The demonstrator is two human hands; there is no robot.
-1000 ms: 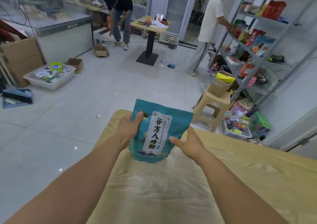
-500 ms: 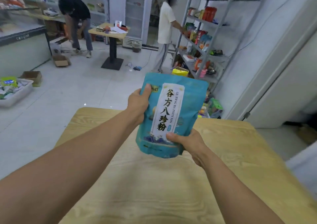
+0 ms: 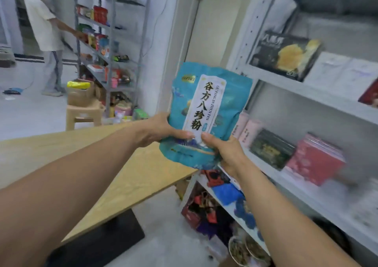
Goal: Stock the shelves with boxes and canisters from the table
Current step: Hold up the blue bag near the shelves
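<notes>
Teal pouch [image 3: 206,111] swung from table [image 3: 61,150] toward shelf [image 3: 306,92]; left fingers [image 3: 184,137], right fingers [image 3: 206,139] pinch base.

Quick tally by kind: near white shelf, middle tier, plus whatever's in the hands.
Teal foil pouch, held in left hand and right hand: 1
Pale pink cylindrical canisters: 2
Dark green flat box: 1
Pink-red cardboard boxes: at least 1, stack blurred
Total: at least 5
</notes>
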